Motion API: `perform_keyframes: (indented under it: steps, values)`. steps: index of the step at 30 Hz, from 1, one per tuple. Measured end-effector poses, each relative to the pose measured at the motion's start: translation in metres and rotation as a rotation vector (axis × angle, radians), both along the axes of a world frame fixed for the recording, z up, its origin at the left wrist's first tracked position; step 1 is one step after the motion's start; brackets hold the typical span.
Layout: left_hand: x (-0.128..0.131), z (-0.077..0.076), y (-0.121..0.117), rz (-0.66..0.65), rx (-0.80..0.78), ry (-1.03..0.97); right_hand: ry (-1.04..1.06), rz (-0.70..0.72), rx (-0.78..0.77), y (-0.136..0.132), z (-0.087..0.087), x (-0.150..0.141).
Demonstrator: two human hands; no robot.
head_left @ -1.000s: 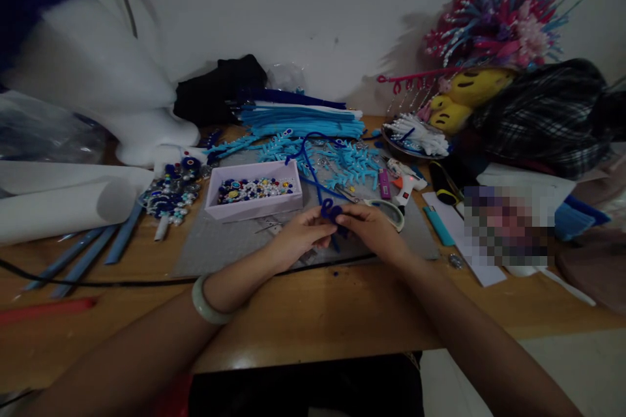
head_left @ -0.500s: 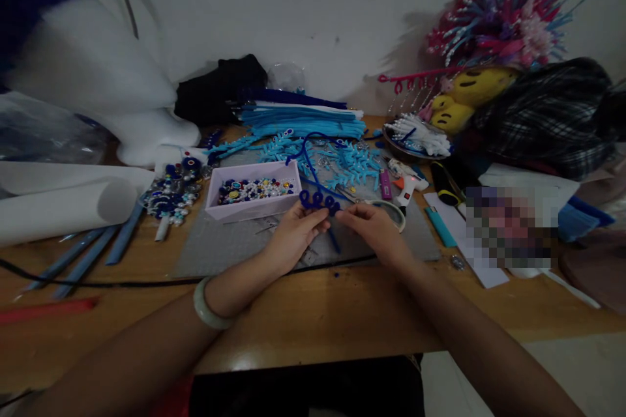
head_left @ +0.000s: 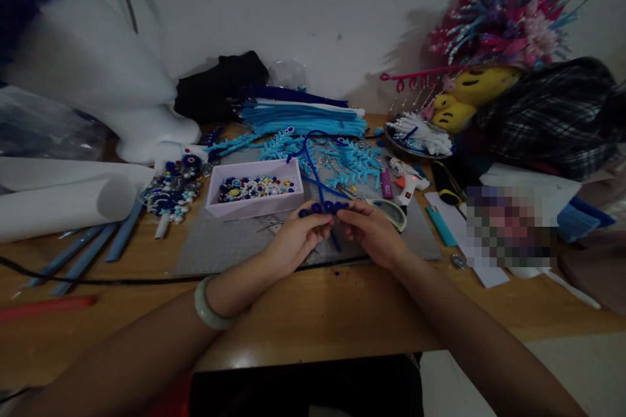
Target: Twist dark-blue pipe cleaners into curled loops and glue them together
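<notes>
- Our L hand (head_left: 299,240) & R hand (head_left: 374,232) both grip the dark-blue fuzzy looped stem (head_left: 328,207), above grey mat (head_left: 215,249)'s front edge.
- Lilac rectangular bead box (head_left: 254,207): mat's back-L corner.

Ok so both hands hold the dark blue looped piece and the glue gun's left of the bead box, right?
Not quite: the head view shows the glue gun right of the bead box. The left hand and right hand do hold the dark blue looped piece.
</notes>
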State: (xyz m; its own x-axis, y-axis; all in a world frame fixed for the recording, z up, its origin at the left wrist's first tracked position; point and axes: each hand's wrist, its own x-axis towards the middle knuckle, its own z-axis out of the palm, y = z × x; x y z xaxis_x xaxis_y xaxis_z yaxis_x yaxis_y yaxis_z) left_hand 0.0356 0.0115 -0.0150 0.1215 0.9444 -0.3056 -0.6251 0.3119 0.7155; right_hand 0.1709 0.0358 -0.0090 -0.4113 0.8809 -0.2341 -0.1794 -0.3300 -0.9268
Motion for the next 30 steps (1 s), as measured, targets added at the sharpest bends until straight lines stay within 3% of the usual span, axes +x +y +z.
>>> perform_keyframes:
  steps: [5,16,26,30]
  values:
    - [-0.0011,0.0,0.0012,-0.015,0.044,0.062,0.04,0.025,-0.111,0.0004,-0.0015,0.0013]
    - [-0.0037,-0.0023,0.0026,-0.046,0.02,0.048,0.102,-0.002,-0.14,0.0029,-0.0004,0.0032]
    - [-0.0041,-0.0067,0.0004,-0.209,-0.003,0.187,-0.077,-0.057,-0.122,0.0081,-0.0015,0.0052]
    - [-0.0027,-0.0079,0.0005,-0.181,-0.001,0.257,-0.166,-0.138,-0.03,0.0065,-0.002,0.0034]
